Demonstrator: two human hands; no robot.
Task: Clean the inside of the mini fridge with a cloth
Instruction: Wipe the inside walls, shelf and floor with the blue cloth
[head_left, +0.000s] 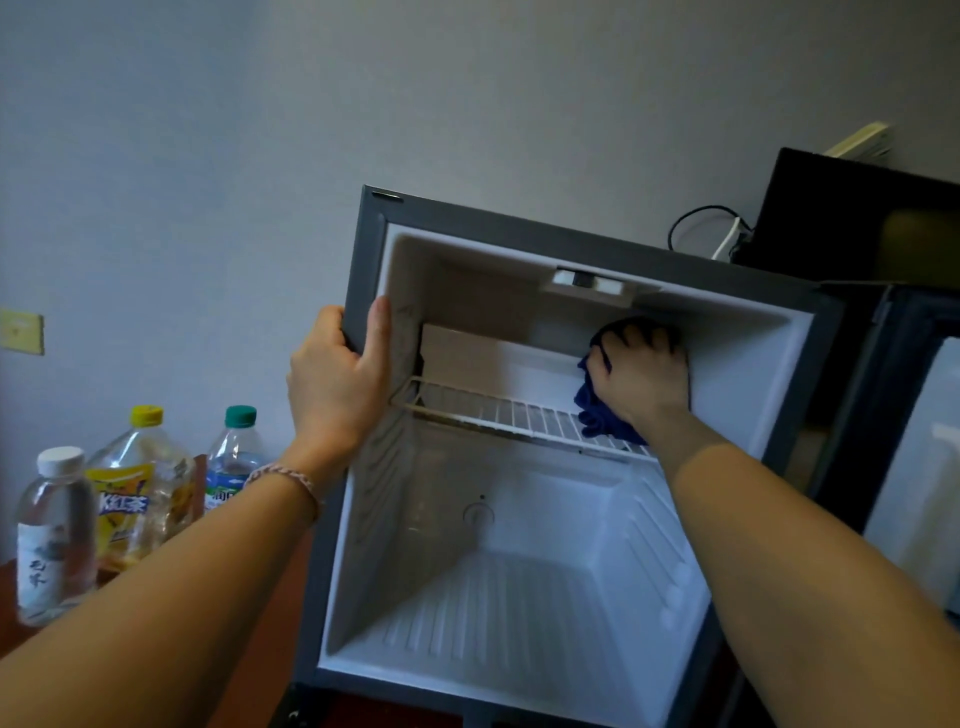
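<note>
— Left grip?
— Clamped on the mini fridge frame, thumb inside the left edge, fingers wrapped round the outside.
— And your right grip?
— Bunched round the blue cloth, pressing it against the back right corner, just above the wire shelf.
— Anything by your left grip?
— Three bottles stand on the desk below and to its left; beyond my right grip, a black box sits behind the fridge.

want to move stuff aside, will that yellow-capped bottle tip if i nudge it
The yellow-capped bottle looks nearly empty, so it is probably light and tips easily. Its round body would likely roll afterwards.
</note>
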